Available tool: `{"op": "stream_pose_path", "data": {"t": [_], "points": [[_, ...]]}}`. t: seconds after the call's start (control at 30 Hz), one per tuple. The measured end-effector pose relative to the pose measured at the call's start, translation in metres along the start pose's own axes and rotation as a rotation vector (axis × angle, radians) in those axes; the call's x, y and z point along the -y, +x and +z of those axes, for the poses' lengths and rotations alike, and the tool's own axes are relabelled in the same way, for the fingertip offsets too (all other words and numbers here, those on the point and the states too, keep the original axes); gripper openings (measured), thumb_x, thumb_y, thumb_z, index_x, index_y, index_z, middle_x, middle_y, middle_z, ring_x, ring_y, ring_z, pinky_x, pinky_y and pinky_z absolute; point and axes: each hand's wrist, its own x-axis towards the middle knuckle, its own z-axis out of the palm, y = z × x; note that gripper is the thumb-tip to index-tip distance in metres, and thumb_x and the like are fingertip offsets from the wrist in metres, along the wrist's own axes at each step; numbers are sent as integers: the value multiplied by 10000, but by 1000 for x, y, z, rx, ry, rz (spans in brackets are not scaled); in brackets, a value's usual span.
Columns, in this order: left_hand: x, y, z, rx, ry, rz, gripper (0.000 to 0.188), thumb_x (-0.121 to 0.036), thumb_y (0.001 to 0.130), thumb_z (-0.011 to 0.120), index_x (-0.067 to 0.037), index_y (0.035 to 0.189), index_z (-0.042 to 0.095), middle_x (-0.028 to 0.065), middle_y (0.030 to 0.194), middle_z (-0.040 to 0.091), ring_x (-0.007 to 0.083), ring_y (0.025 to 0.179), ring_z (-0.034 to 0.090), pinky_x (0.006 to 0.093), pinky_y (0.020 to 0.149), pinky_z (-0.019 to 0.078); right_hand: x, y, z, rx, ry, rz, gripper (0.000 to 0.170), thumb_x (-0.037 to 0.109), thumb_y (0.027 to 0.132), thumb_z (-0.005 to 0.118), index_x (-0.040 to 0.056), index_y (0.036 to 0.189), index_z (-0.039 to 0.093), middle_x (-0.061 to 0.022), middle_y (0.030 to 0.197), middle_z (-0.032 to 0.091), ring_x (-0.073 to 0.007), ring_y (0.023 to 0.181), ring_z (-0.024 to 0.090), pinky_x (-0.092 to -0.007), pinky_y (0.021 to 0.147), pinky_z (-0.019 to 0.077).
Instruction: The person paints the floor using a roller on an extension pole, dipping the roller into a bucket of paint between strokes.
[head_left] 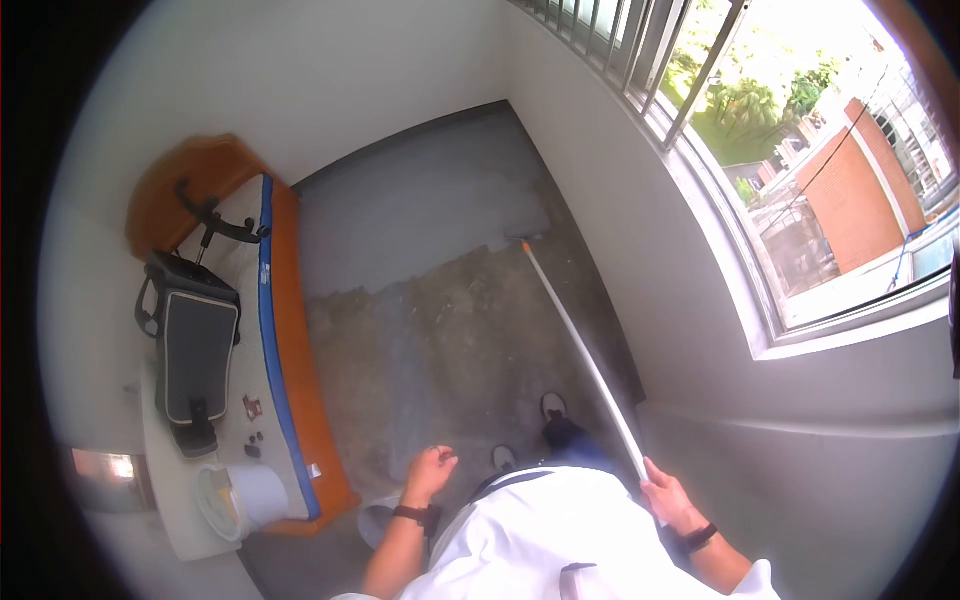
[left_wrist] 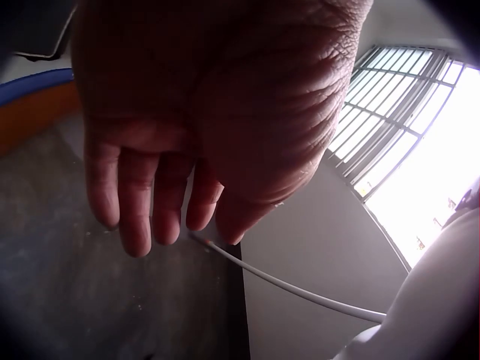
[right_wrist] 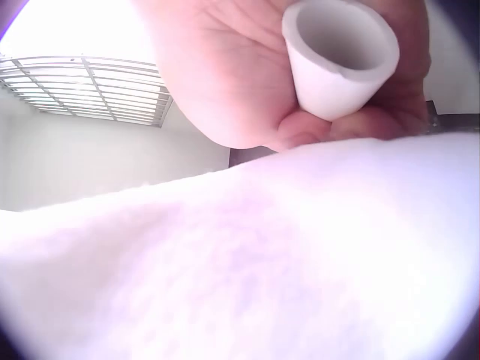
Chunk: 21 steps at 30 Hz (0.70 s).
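My right hand (head_left: 672, 500) grips the near end of a long white pole (head_left: 590, 365), which slants up and away to a tool head (head_left: 524, 238) on the floor, by the border between smooth grey coating (head_left: 420, 200) and rough bare floor (head_left: 450, 340). The right wrist view has the pole's hollow end (right_wrist: 341, 60) within my curled right hand (right_wrist: 240, 75). My left hand (head_left: 430, 475) hangs free with loosely bent fingers and nothing in them; the left wrist view shows its palm (left_wrist: 217, 97), the pole (left_wrist: 300, 291) passing behind.
Along the left stands a bed (head_left: 310, 400) with an orange frame, holding an upturned office chair (head_left: 197, 345) and a white bucket (head_left: 255, 497). A barred window (head_left: 700, 170) is in the right wall. Another white container (head_left: 375, 522) stands near my left forearm.
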Motion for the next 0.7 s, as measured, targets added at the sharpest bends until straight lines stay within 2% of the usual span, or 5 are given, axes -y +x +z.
{"op": "stream_pose_path", "data": {"t": [0.17, 0.27, 0.43, 0.6, 0.7], "points": [[10, 3, 3, -29, 38, -13, 339, -249, 854, 685, -16, 1100, 685, 159, 1048, 708, 286, 908, 693, 377, 834, 537, 62, 18, -9, 62, 125, 49, 591, 114, 1000, 469, 167, 1551, 262, 5, 702, 464, -113, 516, 432, -291, 452, 414], [22, -6, 3, -59, 11, -46, 348, -257, 853, 686, -16, 1105, 685, 165, 1045, 708, 292, 915, 692, 379, 836, 535, 101, 73, -18, 51, 44, -13, 564, 124, 1007, 460, 215, 1539, 296, -4, 687, 461, -128, 504, 440, -300, 430, 410], [44, -37, 19, -107, -28, -139, 365, -277, 853, 682, -13, 1105, 686, 170, 1006, 714, 299, 915, 691, 378, 828, 535, 177, 162, -23, 39, -29, -71, 504, 176, 1007, 482, 190, 1498, 372, -13, 688, 465, -137, 502, 453, -314, 431, 409], [48, -59, 29, -122, -67, -186, 371, -289, 852, 677, -18, 1105, 688, 167, 976, 720, 302, 918, 692, 379, 822, 535, 162, 170, -25, 44, -38, -85, 505, 187, 1014, 475, 192, 1506, 361, -7, 683, 460, -131, 508, 449, -312, 439, 412], [51, -64, 32, -112, -59, -199, 371, -296, 853, 676, -23, 1104, 688, 162, 972, 722, 307, 915, 692, 380, 823, 535, 116, 134, -30, 29, -74, -89, 546, 174, 1012, 472, 179, 1532, 309, -5, 684, 456, -130, 512, 443, -311, 445, 419]]}}
